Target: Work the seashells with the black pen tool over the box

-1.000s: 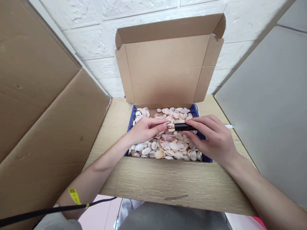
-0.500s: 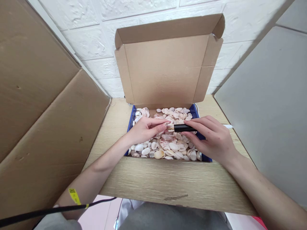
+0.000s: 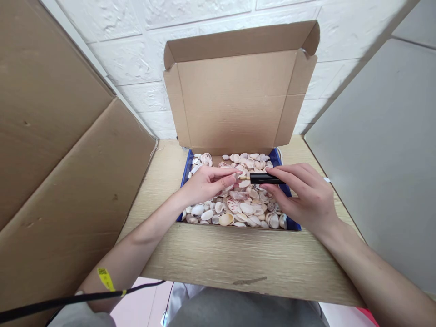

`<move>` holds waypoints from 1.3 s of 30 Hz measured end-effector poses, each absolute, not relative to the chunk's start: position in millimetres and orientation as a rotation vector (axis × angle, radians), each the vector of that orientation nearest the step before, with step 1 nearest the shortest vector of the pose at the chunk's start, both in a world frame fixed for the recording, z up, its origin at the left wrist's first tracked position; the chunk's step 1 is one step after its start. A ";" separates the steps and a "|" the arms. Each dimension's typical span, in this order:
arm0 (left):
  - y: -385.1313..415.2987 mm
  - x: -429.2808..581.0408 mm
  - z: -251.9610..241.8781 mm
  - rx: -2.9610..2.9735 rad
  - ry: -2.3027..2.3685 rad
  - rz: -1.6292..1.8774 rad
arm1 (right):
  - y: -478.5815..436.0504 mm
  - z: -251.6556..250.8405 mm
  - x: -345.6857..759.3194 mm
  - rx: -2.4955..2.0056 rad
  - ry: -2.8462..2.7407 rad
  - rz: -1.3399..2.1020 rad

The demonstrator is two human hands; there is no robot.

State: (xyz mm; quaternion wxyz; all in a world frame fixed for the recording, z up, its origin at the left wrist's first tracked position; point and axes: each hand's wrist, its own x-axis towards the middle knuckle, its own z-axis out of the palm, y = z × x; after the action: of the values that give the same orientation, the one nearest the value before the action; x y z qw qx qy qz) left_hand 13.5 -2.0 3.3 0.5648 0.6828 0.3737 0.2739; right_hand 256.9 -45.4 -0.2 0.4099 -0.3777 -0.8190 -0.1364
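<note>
My left hand (image 3: 214, 181) is closed, pinching a small pale seashell (image 3: 237, 175) between thumb and fingers; much of it is hidden by the fingertips. Between the fingers and thumb of my right hand (image 3: 303, 190) lies a black pen-shaped tool (image 3: 264, 178) with a thin brass-coloured tip. The tool is roughly level and its tip points left at the shell. I cannot tell whether the tip touches it. Beneath both hands, many loose seashells (image 3: 247, 208) fill a shallow cardboard box (image 3: 185, 175) with blue sides.
The box's brown lid (image 3: 235, 100) stands raised against the white brick wall (image 3: 129, 59). A cardboard panel (image 3: 68, 181) borders the wooden table (image 3: 218, 254) on the left, a grey panel (image 3: 381, 159) on the right. A black cable (image 3: 85, 297) crosses at lower left.
My right hand and the black tool have shifted slightly right, showing more of the brass tip. My left hand stays in place with the shell.
</note>
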 end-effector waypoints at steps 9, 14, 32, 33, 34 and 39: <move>-2.0 13.3 2.6 1.602 0.886 0.644 | -44.4 -2.3 257.5 -0.936 -2.089 -0.309; -1.3 13.6 1.6 1.614 0.890 0.653 | -45.0 -3.0 255.8 -0.936 -2.108 -0.278; -2.2 13.9 3.3 1.627 0.913 0.660 | -44.4 -3.8 256.5 -0.936 -2.123 -0.244; -2.4 13.8 4.0 1.623 0.917 0.655 | -44.5 -3.3 256.4 -0.932 -2.118 -0.253; -2.6 13.7 4.6 1.621 0.917 0.648 | -44.7 -2.6 256.3 -0.931 -2.115 -0.264; -2.7 14.0 5.7 1.613 0.902 0.632 | -45.8 0.1 256.2 -0.964 -2.076 -0.322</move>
State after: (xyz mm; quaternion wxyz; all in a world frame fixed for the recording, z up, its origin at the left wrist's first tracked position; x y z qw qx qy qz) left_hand 14.0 -2.7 5.7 0.5599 0.6842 0.3828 0.2680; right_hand 256.2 -45.8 0.1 0.4033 -0.3815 -0.8219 -0.1276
